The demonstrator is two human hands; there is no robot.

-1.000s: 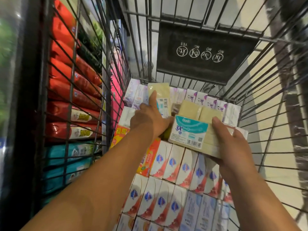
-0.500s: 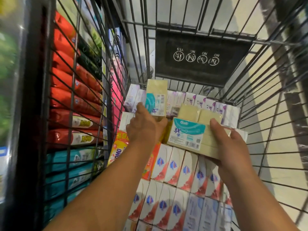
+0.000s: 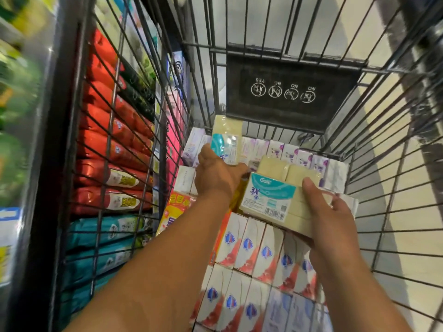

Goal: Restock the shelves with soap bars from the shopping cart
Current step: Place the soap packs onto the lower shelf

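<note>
Both of my hands are inside the wire shopping cart (image 3: 393, 164). My left hand (image 3: 217, 174) grips a pale yellow soap pack with a teal label (image 3: 225, 140) and holds it upright above the stock. My right hand (image 3: 328, 212) grips a second, wider yellow soap pack with a teal "3X" label (image 3: 271, 197), tilted toward me. Under them, rows of white boxed soap bars with red and blue marks (image 3: 254, 250) fill the cart floor. White and purple soap boxes (image 3: 294, 152) line the far end.
Left of the cart, shelves hold stacked red pouches (image 3: 112, 144) and teal packs (image 3: 100, 231), seen through the cart's wires. A black child-seat flap with warning icons (image 3: 287, 97) hangs at the cart's far end. An orange and yellow pack (image 3: 177, 207) lies by the cart's left wall.
My left hand has lifted its soap pack up off the pile and stood it upright. My right hand keeps its pack in nearly the same place.
</note>
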